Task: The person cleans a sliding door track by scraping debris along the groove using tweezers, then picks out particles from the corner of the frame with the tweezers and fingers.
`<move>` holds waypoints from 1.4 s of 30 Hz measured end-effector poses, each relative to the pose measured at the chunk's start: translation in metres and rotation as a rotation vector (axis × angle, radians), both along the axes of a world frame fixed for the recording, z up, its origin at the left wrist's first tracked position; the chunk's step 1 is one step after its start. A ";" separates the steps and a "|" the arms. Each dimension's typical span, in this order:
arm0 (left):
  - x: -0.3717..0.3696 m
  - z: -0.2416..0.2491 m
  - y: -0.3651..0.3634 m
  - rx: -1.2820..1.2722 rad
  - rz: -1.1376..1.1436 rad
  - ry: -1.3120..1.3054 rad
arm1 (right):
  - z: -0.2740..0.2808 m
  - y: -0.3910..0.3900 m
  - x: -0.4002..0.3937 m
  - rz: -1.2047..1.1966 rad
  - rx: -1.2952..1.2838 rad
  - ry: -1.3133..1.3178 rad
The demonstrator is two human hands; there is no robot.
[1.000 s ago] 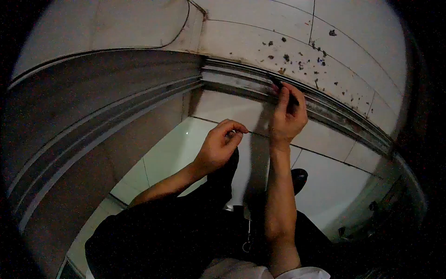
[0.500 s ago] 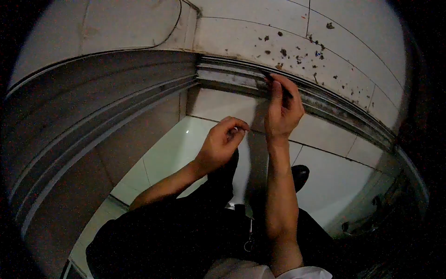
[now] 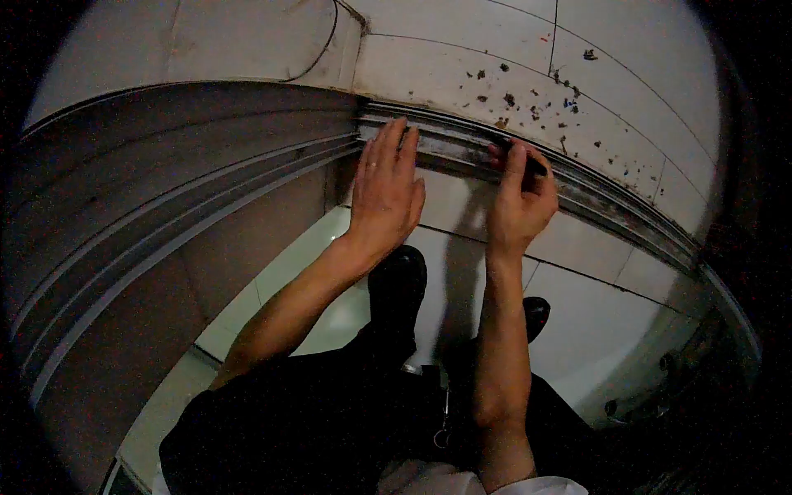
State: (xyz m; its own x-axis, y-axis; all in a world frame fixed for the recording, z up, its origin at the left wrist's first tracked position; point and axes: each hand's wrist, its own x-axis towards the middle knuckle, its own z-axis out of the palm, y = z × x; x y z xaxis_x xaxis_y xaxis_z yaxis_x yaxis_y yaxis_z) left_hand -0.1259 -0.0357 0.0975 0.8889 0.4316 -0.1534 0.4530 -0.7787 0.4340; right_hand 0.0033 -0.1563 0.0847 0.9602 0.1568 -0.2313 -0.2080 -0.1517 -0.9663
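Observation:
My left hand [image 3: 384,190] lies flat with fingers stretched out, its fingertips at the left end of the metal door track [image 3: 450,147]. Further right along the same track, my right hand [image 3: 524,194] has its fingers curled round a dark, slim object [image 3: 535,165]; I cannot tell what kind it is. Most of that object is hidden by the fingers. Grime and grey dirt line the grooves of the track between and beyond both hands.
Dark crumbs of debris [image 3: 536,103] are scattered over the pale tiles past the track. A ribbed frame [image 3: 206,157] runs up the left side. Below stand my black shoes [image 3: 398,268] on light floor tiles, and a thin cable [image 3: 328,41] hangs at the upper left.
My left hand has gone from curled fingers above the floor to flat and stretched out at the track's left end. My right hand has shifted slightly right and down, still closed on the dark object.

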 end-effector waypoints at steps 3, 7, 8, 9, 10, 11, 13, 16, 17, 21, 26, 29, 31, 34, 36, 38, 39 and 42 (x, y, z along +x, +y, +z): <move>-0.005 -0.004 -0.005 0.012 -0.017 0.072 | -0.004 0.000 -0.001 -0.009 0.001 0.057; -0.007 -0.007 -0.007 0.007 -0.026 0.093 | -0.004 0.002 0.001 -0.025 0.039 0.134; -0.008 -0.008 -0.007 0.007 -0.028 0.104 | -0.005 0.002 0.002 -0.016 0.032 0.132; -0.009 -0.011 -0.007 0.007 -0.031 0.113 | -0.006 0.001 0.004 -0.009 0.023 0.128; -0.010 -0.013 -0.006 0.008 -0.034 0.123 | -0.008 0.001 0.004 -0.001 0.016 0.125; -0.011 -0.015 -0.007 0.021 -0.035 0.132 | -0.008 0.002 0.004 0.009 0.036 0.132; -0.011 -0.014 -0.009 0.049 -0.038 0.151 | -0.004 0.006 0.006 0.029 0.080 0.147; -0.011 -0.014 -0.009 0.047 -0.035 0.161 | -0.009 0.019 -0.001 0.007 0.146 0.231; -0.010 -0.013 -0.010 0.046 -0.035 0.162 | -0.008 0.023 -0.004 0.004 0.140 0.245; -0.011 -0.014 -0.009 0.039 -0.032 0.168 | -0.010 0.033 -0.011 0.028 0.137 0.239; -0.010 -0.012 -0.009 0.033 -0.034 0.158 | -0.009 0.033 -0.011 0.089 0.059 0.174; -0.011 -0.013 -0.009 0.033 -0.036 0.143 | -0.005 0.033 -0.007 0.179 -0.007 0.109; -0.011 -0.011 -0.009 0.041 -0.040 0.141 | -0.006 0.031 0.000 0.163 0.046 0.259; -0.011 -0.011 -0.009 0.051 -0.047 0.152 | -0.005 0.026 0.009 0.013 0.267 0.510; -0.012 -0.012 -0.008 0.055 -0.051 0.141 | -0.002 0.026 0.016 -0.178 0.408 0.631; -0.013 -0.011 -0.008 0.056 -0.056 0.135 | 0.007 0.025 0.025 -0.156 0.327 0.502; -0.013 -0.012 -0.007 0.054 -0.058 0.132 | 0.009 0.023 0.028 -0.145 0.288 0.435; -0.012 -0.011 -0.008 0.063 -0.063 0.141 | -0.002 0.014 0.030 0.053 -0.020 0.119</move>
